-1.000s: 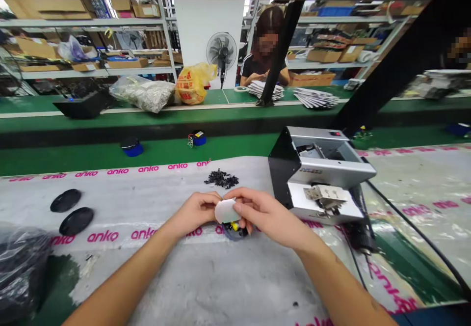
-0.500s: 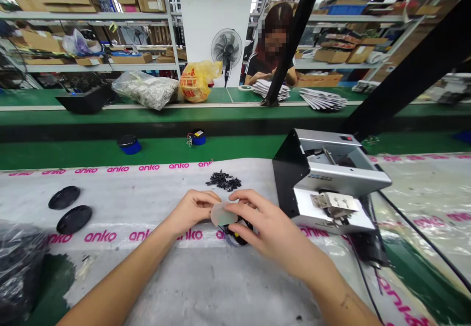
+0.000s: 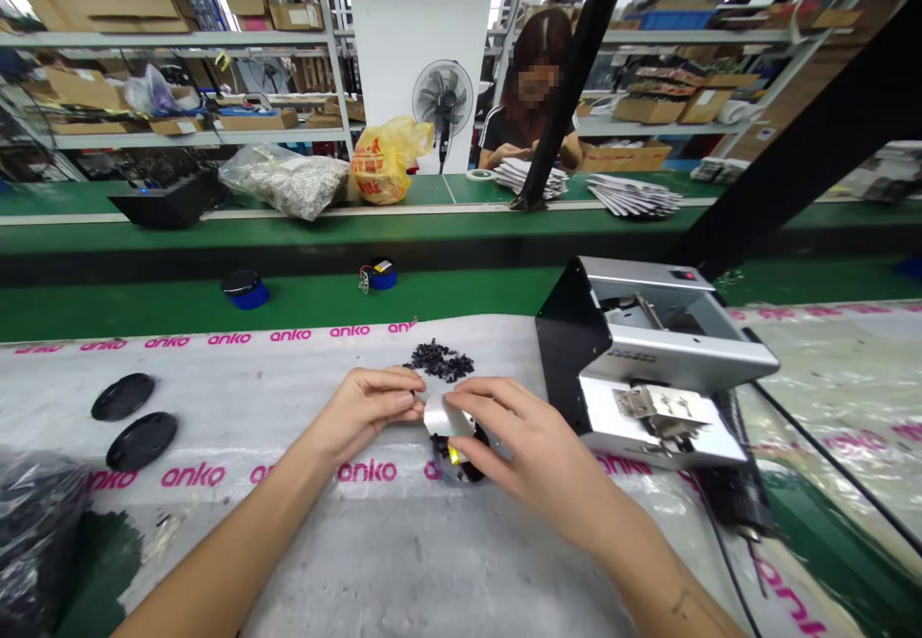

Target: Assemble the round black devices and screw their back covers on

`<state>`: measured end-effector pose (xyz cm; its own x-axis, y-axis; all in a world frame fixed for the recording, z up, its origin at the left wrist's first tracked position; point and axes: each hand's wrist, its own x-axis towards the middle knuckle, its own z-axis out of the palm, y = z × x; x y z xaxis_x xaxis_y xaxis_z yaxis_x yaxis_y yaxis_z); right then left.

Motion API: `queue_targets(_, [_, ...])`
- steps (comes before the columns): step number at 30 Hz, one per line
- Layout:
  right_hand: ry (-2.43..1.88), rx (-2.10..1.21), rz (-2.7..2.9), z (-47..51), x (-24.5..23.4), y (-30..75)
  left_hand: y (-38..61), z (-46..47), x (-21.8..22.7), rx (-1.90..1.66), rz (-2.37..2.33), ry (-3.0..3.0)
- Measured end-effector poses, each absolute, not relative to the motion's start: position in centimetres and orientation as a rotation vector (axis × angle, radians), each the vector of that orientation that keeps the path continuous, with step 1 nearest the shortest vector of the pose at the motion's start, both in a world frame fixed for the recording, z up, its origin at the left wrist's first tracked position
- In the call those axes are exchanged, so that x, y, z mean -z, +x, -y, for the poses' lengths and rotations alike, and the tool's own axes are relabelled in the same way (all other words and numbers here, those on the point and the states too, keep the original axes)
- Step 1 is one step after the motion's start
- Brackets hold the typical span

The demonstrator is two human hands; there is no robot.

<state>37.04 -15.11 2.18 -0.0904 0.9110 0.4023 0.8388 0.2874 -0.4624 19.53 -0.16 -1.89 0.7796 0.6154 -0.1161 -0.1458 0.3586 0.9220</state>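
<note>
My right hand [image 3: 522, 436] pinches a thin, pale, shiny plate [image 3: 445, 417] between thumb and fingers, tilted above the work. Below it lies a round black part [image 3: 472, 465] with a yellow piece on it, partly hidden by the plate and my right fingers. At the plate's left edge my left hand [image 3: 375, 407] has thumb and fingers closed in a pinch; what sits between those fingertips is too small to make out. Just beyond both hands is a heap of small black pieces [image 3: 441, 361] on the sheet.
A grey-and-black machine [image 3: 648, 350] stands close on my right, its cable trailing forward. Two black discs [image 3: 122, 398] and a dark plastic bag [image 3: 36, 532] lie left. Two blue round parts [image 3: 249, 294] sit farther back. A person [image 3: 529, 119] works across the bench.
The pale plate has tilted and now catches more light, showing more of the yellow piece below. My left fingertips have drawn slightly left and closed together. The view has shifted slightly.
</note>
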Motion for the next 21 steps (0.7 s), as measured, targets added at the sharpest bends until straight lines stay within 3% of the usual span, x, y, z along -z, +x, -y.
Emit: queue_targets(21, [-1.496,0.028,1.82,14.5,-0.6,35.4,19.4,0.2,1.8,-0.461,-0.437,1.083])
